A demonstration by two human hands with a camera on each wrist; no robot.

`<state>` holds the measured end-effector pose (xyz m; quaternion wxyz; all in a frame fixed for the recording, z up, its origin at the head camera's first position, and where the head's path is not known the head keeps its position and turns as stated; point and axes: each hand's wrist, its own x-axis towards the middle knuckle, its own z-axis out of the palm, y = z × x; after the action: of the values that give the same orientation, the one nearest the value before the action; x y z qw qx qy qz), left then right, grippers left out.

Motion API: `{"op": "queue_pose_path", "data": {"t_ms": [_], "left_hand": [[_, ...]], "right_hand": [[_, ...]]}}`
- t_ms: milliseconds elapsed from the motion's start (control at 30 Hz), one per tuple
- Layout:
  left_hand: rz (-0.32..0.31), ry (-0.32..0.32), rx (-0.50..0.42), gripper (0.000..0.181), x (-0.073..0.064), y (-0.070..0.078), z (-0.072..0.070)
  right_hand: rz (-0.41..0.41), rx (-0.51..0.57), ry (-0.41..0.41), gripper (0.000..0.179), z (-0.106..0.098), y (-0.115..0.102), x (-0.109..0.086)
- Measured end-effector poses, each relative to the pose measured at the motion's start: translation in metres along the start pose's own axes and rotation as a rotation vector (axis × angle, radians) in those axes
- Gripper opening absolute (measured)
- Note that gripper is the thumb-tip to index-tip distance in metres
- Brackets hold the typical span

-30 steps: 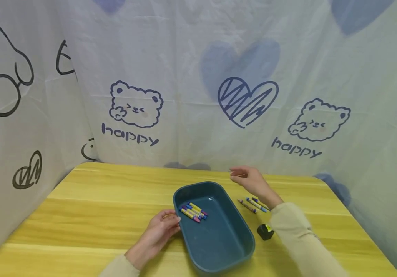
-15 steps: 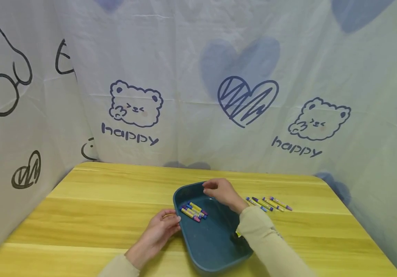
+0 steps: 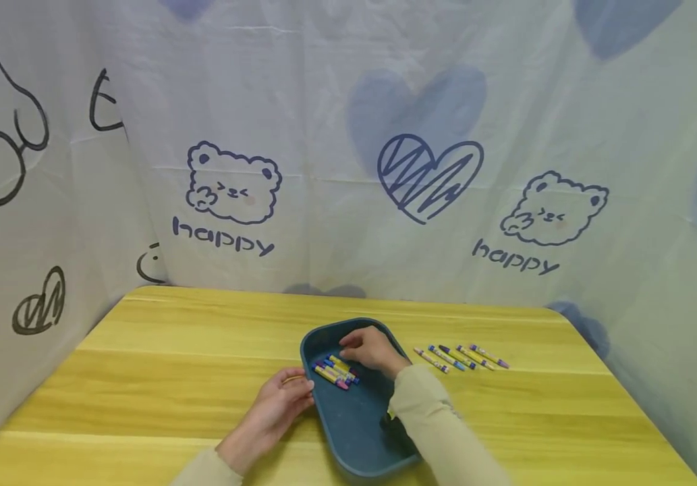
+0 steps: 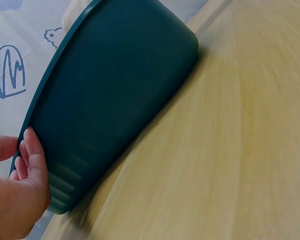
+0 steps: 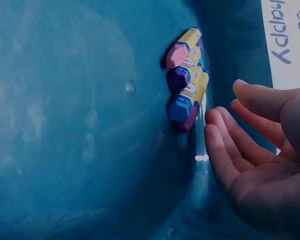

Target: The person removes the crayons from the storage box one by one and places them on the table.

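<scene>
A dark teal plastic tub (image 3: 348,422) stands on the table, its left rim gripped by my left hand (image 3: 274,408). In the left wrist view, that hand's fingers press the outside wall of the tub (image 4: 112,80) while the thumb lies over the rim. Several crayons (image 3: 330,378) with yellow wrappers are bunched inside, near the tub's left wall. Over them, within the tub, hovers my right hand (image 3: 372,349). Seen from the right wrist, the fingers of this hand (image 5: 262,155) are loosely bent beside the crayons (image 5: 187,82), apart from them and holding nothing visible.
Several more crayons (image 3: 460,358) lie in a slanted row on the wooden table (image 3: 190,364), right of the tub. A printed white cloth (image 3: 324,223) hangs behind the table's far edge. My right sleeve (image 3: 439,418) covers the tub's right side.
My right hand has come from beyond the tub's right side, moving left and down into it toward the crayons. The left hand and the tub stay in place.
</scene>
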<state>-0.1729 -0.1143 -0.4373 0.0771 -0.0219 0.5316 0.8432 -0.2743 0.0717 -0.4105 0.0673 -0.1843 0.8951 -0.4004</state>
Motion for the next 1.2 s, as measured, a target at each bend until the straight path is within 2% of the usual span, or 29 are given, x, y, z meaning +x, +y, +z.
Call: {"op": "queue_pose_path", "data": {"t_ms": [267, 500, 767, 1200], "left_hand": [[-0.011, 0.013, 0.000, 0.031, 0.000, 0.000, 0.002], [0.005, 0.012, -0.015, 0.028, 0.002, -0.001, 0.004], [0.016, 0.028, -0.017, 0.025, 0.000, -0.001, 0.002], [0.000, 0.028, -0.006, 0.027, 0.001, -0.002, 0.002]], "right_hand": [[0.046, 0.040, -0.021, 0.021, 0.006, 0.007, 0.002], [-0.009, 0.018, -0.054, 0.023, 0.007, 0.012, 0.003], [-0.042, 0.006, -0.064, 0.014, 0.011, 0.013, 0.006], [0.006, -0.017, -0.086, 0.011, 0.008, 0.012, 0.004]]}}
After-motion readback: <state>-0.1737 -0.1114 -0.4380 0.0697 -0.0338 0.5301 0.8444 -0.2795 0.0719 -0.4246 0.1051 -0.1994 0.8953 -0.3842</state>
